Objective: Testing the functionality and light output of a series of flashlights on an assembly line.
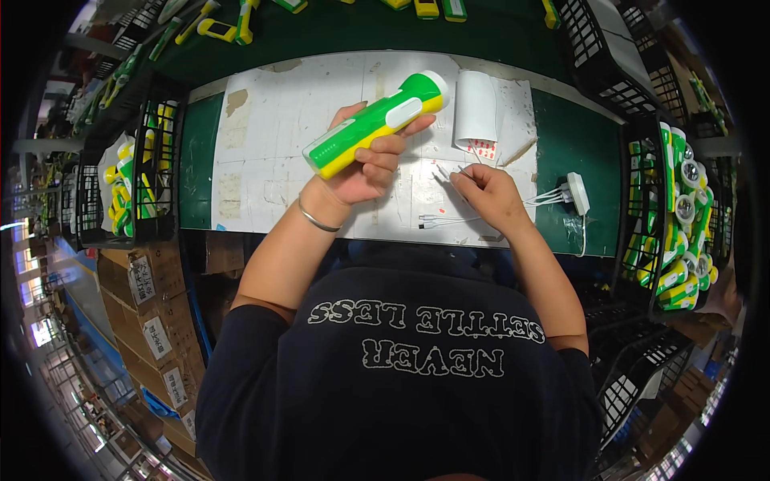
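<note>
My left hand (pixel 370 164) is wrapped round a green and yellow flashlight (pixel 373 128) with a white head, raised at a slant over the white work surface (pixel 281 184). Lower and to the right, my right hand (pixel 489 196) pinches a charging cable plug (pixel 440 173) between thumb and fingertips. That plug points toward the flashlight but stays apart from it. Loose white cable ends (pixel 441 221) lie just below my right hand. White cables run from behind it to a white charger (pixel 577 193) at the right of the table.
Behind my right hand lies a white rolled sleeve (pixel 476 108) with red-marked labels (pixel 482 148) at its mouth. Black crates of flashlights flank the table, left (pixel 152 232) and right (pixel 634 276). More flashlights (pixel 218 30) lie along the far side. Cardboard boxes (pixel 148 309) stand at lower left.
</note>
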### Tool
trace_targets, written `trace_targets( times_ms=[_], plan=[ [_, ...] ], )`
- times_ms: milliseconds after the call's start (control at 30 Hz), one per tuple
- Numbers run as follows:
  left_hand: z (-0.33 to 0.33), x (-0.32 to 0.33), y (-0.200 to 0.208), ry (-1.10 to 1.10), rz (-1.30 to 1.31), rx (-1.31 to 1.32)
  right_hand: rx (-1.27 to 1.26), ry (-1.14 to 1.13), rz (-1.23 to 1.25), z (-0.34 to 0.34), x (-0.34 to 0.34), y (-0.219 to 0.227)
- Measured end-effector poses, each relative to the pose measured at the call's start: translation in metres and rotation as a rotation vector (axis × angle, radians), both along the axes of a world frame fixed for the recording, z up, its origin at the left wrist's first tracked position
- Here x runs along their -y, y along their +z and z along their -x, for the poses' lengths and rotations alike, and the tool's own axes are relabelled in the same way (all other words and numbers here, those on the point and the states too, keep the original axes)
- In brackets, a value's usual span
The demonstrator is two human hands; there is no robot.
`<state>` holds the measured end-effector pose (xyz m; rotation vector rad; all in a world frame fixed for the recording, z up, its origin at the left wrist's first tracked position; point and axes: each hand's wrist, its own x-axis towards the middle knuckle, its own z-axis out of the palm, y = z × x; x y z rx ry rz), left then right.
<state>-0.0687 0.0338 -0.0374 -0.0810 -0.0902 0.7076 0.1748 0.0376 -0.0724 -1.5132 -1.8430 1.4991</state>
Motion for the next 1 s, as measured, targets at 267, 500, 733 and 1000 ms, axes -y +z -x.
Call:
trace_targets(
  times_ms=[267, 500, 733, 1000],
  plan=[
    [0.005, 0.02, 0.016, -0.073, -0.157, 0.181, 0.03, -0.024, -0.235, -0.002, 0.007, 0.004],
    [-0.005, 0.039, 0.025, -0.085, -0.104, 0.252, -0.517, -0.133, -0.016, 0.007, 0.014, 0.027],
    [-0.03, 0.058, 0.019, -0.26, -0.028, 0.252, -0.837, -0.001, 0.117, 0.015, 0.004, 0.062],
    [-0.011, 0.093, 0.084, 0.511, -0.65, -1.046, -0.854, -0.242, 0.331, 0.008, 0.01, 0.058]
  ],
)
